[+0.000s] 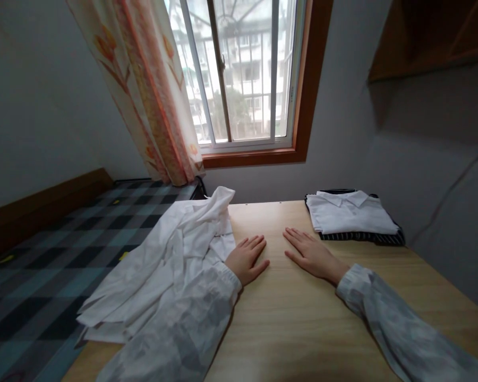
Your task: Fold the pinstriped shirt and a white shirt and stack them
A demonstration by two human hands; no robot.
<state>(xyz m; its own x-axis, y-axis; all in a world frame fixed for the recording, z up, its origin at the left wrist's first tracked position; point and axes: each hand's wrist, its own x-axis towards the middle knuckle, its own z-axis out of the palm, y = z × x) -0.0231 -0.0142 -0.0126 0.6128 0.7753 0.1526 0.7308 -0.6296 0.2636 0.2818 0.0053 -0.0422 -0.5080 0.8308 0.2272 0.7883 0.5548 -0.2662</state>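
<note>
My left hand [247, 259] lies flat on the wooden table [279, 323], fingers stretched out, with nothing in it. Close beside it on the left is a rumpled heap of white cloth [175, 254], which looks like clothing and partly hangs over the table's left side. My right hand [313, 254] also rests palm down, its fingers extended and holding nothing. Just beyond it, at the back right, a folded white collared shirt [352, 215] sits on top of dark striped folded cloth [362, 237].
A bed with a dark checked cover [83, 239] adjoins the table's left side. Behind the table are a wall and a window [247, 79] with a floral curtain [143, 90]. A wooden wall shelf [434, 42] hangs at the upper right.
</note>
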